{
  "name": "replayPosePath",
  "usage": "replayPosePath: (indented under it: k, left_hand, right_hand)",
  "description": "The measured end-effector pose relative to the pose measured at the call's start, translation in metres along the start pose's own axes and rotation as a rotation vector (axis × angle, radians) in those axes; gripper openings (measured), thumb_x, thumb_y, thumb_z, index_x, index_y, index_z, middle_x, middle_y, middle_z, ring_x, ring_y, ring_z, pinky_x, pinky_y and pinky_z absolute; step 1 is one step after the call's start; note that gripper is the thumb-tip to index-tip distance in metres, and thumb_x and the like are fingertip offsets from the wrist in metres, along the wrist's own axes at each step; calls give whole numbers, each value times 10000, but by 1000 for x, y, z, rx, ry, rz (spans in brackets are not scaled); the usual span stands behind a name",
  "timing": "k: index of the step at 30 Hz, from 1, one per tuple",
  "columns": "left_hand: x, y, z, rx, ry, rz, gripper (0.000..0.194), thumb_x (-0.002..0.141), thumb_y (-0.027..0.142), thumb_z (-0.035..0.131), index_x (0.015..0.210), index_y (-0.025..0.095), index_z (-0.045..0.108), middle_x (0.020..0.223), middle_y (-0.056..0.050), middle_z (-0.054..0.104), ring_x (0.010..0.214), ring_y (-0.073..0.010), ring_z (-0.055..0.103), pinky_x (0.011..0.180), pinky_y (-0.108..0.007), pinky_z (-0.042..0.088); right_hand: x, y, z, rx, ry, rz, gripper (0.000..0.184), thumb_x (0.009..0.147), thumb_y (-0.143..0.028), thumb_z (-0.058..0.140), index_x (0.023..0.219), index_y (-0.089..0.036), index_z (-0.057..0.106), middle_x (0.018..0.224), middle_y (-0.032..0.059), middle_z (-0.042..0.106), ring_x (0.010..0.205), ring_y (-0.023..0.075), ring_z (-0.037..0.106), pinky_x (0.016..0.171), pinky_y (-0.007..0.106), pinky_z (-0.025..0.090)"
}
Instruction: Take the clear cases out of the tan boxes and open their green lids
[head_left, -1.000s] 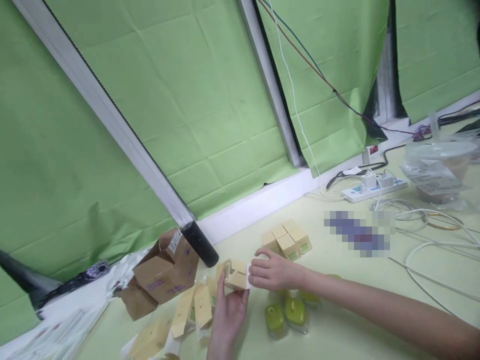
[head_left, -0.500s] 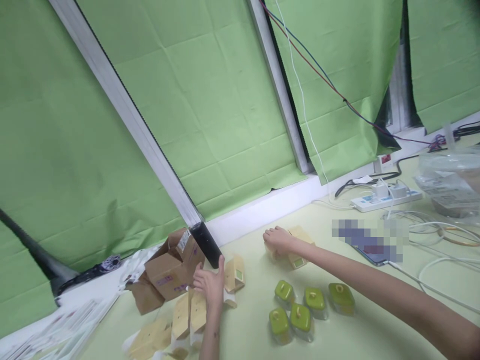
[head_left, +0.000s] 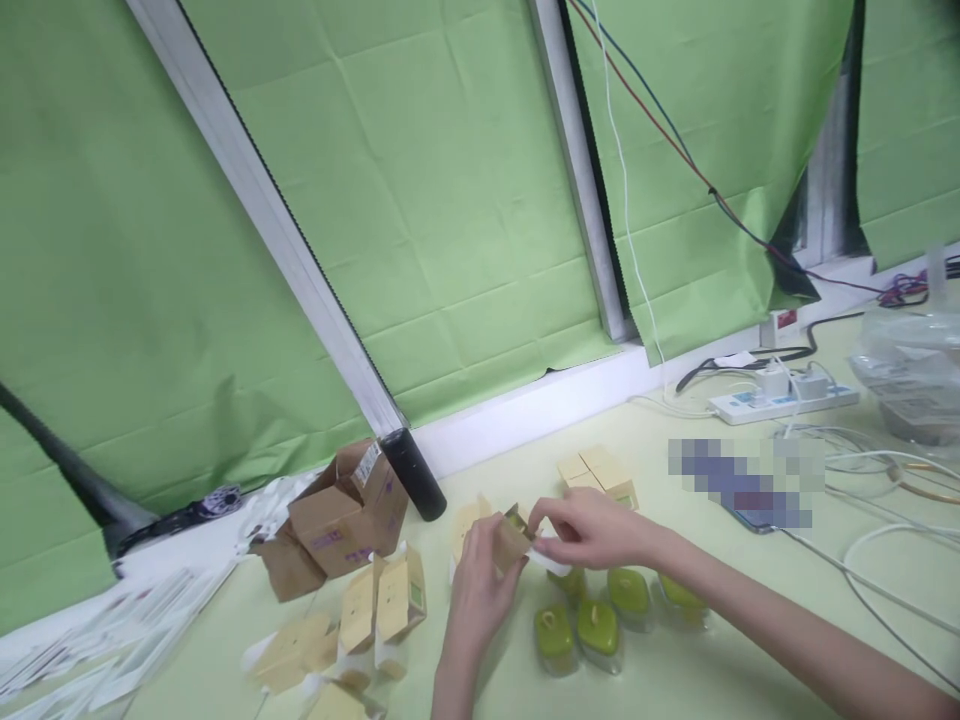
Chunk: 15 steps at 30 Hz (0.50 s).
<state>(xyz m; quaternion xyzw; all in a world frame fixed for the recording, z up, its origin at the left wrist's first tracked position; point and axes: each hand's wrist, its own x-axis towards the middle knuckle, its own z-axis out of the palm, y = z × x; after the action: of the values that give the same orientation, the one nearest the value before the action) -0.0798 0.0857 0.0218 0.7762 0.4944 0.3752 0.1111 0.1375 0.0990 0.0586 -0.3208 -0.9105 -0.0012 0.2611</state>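
Note:
My left hand (head_left: 480, 575) is wrapped round a small yellowish carton (head_left: 511, 542), whose open end tilts up toward the right. At that end, the fingers of my right hand (head_left: 589, 530) are closed on a flap or the rim. A white flap shows just under the right fingers. Right below the hands stand several clear, squarish containers with green lids (head_left: 555, 632), each lid bearing a small loop. My right hand and forearm partly cover the back ones. Behind the right hand lie two closed yellowish cartons (head_left: 598, 474), side by side.
Several opened yellowish cartons (head_left: 358, 612) stand at the left. Behind them are a brown cardboard box (head_left: 341, 530) and a black cylinder (head_left: 414, 478). A partly blurred phone (head_left: 757, 515), cables, a power strip (head_left: 784, 400) and a plastic bag (head_left: 911, 380) lie at the right.
My right hand has left the two closed cartons and come left and nearer. My left hand has taken up a carton and moved right, so both hands now meet at it.

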Motion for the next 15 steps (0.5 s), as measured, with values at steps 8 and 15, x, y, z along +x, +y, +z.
replayPosePath:
  k: [8, 15]
  left_hand:
    - [-13, 15, -1, -144, -38, -37, 298, 729, 176, 623, 1013, 264, 643, 1206, -102, 599, 1166, -308, 493, 1024, -456, 323]
    - [-29, -15, -30, 144, 26, -416, 567, 592, 85, 616, 1144, 190, 539, 1191, -138, 587, 1153, -374, 496, 976, -512, 357]
  right_hand:
    - [15, -3, 32, -51, -45, 44, 121, 833, -216, 560, 764, -206, 660, 677, 8, 687, 550, 137, 577, 625, 283, 326]
    - [17, 15, 33, -78, 14, 102, 189, 936, -249, 463, 899, -181, 636, 897, 40, 674, 785, 158, 617, 723, 298, 348]
